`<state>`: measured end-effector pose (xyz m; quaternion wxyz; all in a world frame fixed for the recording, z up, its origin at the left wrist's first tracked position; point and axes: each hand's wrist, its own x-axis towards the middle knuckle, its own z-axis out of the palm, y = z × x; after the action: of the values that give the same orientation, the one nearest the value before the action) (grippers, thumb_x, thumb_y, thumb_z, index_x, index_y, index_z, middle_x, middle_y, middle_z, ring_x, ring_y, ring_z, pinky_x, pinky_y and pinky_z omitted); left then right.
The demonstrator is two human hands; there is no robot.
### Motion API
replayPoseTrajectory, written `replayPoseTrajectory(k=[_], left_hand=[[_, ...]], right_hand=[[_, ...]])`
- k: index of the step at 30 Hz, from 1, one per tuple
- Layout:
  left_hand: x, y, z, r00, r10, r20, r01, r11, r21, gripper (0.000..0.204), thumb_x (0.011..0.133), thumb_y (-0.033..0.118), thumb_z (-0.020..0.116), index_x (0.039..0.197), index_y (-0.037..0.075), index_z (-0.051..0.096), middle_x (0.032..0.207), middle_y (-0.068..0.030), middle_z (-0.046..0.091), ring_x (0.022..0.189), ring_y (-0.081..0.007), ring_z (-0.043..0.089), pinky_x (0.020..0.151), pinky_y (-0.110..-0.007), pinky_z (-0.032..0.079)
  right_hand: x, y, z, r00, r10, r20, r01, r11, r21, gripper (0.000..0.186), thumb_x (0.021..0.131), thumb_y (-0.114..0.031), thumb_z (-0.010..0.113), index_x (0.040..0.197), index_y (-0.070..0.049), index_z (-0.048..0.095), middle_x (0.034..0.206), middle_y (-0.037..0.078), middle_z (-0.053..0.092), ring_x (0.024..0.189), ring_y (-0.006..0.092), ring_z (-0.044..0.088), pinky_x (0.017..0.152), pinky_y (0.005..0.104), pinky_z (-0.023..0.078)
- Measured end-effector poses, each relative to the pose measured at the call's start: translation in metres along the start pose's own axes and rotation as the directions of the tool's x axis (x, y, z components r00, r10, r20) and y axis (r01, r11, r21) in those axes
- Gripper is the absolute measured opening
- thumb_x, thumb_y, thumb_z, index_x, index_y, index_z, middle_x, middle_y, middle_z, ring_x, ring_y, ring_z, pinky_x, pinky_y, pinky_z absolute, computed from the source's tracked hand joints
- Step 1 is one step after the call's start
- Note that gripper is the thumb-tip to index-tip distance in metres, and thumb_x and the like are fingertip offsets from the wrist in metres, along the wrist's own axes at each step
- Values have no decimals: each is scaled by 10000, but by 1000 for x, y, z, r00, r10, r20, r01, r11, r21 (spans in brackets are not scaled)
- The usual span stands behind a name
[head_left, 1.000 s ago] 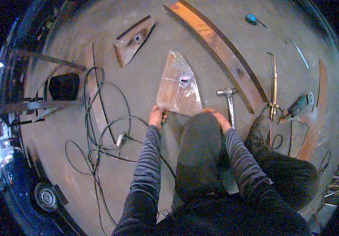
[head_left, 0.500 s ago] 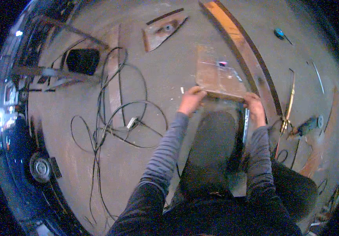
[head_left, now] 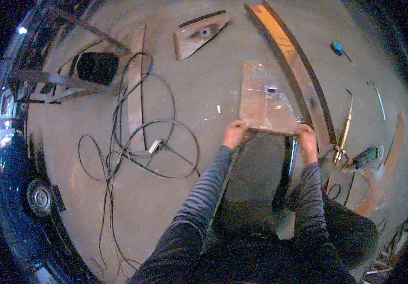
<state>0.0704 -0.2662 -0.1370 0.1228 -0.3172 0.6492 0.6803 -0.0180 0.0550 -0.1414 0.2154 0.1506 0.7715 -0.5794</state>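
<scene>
Between my two hands is a flat, brownish steel plate (head_left: 260, 106) with a slanted right side, a small dark hole and pale lines across its face. My left hand (head_left: 236, 134) grips its near left corner, fingers curled at the edge. At the near right corner, my right hand (head_left: 306, 139) closes on the same edge. Below the plate, between my forearms, lies a dark, broad surface (head_left: 253, 175) whose kind I cannot make out. Farther off on the floor rests a similar plate (head_left: 189, 43) with a round hole.
A long steel beam (head_left: 286, 47) lies beyond my right hand. On the right are a brass-coloured torch (head_left: 344, 132), an angle grinder (head_left: 367, 157) and a blue tape measure (head_left: 337, 48). Looped black cable (head_left: 173, 122) crosses a flat metal bar (head_left: 136, 109) at left, near a black seat (head_left: 97, 67).
Both hands have come a little nearer to me with the plate. More of the plate's face and its slanted side show now. The whole view has shifted slightly.
</scene>
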Motion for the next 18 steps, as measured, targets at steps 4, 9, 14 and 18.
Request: replayPoseTrajectory(k=[4, 9, 14, 18], left_hand=[[-20, 15, -36, 991, -64, -116, 77, 991, 111, 257, 932, 306, 692, 978, 54, 684, 821, -49, 665, 596, -146, 612, 467, -316, 472], [-11, 14, -20, 999, 52, -2, -50, 985, 167, 291, 938, 280, 669, 1129, 61, 695, 863, -51, 687, 656, -160, 625, 532, -329, 488], [2, -22, -6, 974, 138, 181, -215, 821, 529, 456, 932, 255, 658, 1341, 56, 631, 1075, -97, 718, 890, -190, 679, 727, -346, 558], [11, -41, -21, 952, 21, 305, -117, 947, 299, 550, 926, 278, 673, 1432, 94, 560, 1254, -136, 695, 1114, -233, 658, 965, -375, 512]], right_hand=[[-21, -3, 63, 995, 82, -59, -70, 981, 180, 167, 823, -22, 665, 989, -7, 668, 910, 78, 675, 794, 198, 652, 693, 325, 567], [29, -34, 51, 968, -185, -170, 201, 976, 87, 298, 851, -89, 676, 1139, -13, 698, 1026, 136, 717, 888, 236, 692, 758, 373, 581], [8, -117, 31, 935, -317, -159, 215, 862, -459, 390, 845, -221, 717, 1182, -26, 695, 1036, 163, 726, 937, 230, 701, 800, 355, 573], [-13, -59, 10, 999, 16, -39, -32, 892, -450, 442, 806, -302, 757, 1128, -6, 695, 1046, 187, 729, 985, 314, 700, 884, 407, 548]])
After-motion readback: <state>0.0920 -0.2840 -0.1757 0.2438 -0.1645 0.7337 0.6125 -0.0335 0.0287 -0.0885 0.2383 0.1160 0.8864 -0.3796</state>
